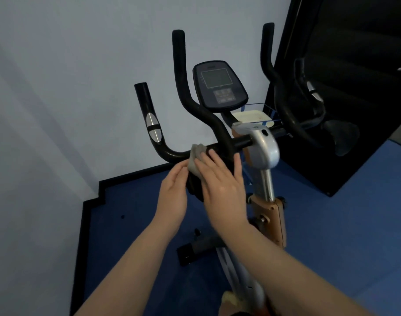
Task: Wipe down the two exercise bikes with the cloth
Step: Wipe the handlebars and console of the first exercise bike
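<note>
An exercise bike [264, 153] with black handlebars [183, 87], a dark console [218, 85] and a silver and tan stem stands in front of me. A grey cloth [196, 159] is pressed against the left part of the handlebar crossbar. My right hand [220, 181] lies flat over the cloth and a dark pad below it. My left hand [173, 192] touches the cloth's left edge from the side, fingers curled. Only one bike is in view.
A pale wall fills the left and back. A black mirror-like panel [354, 87] leans at the right and reflects the handlebar. A white tray in a wire basket [254, 116] sits behind the console. The floor is blue with black edging [90, 201].
</note>
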